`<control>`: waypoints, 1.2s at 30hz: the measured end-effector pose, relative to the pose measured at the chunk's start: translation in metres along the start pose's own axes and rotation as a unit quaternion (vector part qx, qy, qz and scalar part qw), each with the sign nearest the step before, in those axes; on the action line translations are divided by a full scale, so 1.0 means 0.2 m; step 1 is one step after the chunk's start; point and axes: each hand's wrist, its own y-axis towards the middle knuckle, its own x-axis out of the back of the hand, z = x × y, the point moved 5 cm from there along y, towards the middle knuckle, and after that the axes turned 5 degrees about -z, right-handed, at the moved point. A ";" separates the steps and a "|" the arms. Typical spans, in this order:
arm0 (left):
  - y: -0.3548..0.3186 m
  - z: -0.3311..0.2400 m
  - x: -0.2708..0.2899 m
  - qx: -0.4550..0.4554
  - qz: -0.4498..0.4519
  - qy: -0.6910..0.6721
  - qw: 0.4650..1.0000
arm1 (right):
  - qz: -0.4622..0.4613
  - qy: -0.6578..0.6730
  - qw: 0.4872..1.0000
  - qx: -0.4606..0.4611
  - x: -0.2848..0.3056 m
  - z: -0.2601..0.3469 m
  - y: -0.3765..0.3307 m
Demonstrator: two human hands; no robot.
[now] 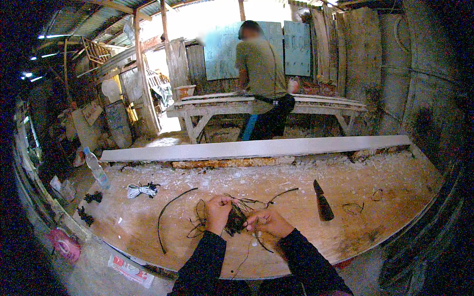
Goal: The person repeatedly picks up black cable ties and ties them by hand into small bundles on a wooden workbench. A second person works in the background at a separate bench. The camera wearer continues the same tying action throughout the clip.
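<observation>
Both my hands work on a dark bundle of thin cord or wire above the near middle of the table. My left hand has its fingers closed on the bundle's upper left part. Pinched fingers of my right hand grip its right side. Thin dark loops and strands stick out around both hands; whether they are cord or wire I cannot tell. Left of them lies a curved black cord. A dark, pointed, knife-like tool rests to the right. Farther left is a tied white-and-black cord bundle.
Small black bundles and a clear plastic bottle are at the table's left side. Thin loops lie right. A long white board spans the far edge, with white scraps before it. Beyond, a person stands at another bench.
</observation>
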 end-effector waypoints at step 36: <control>-0.32 -0.02 -0.33 0.092 0.456 -0.243 0.851 | -0.454 -0.141 0.875 0.085 0.35 -0.18 -0.03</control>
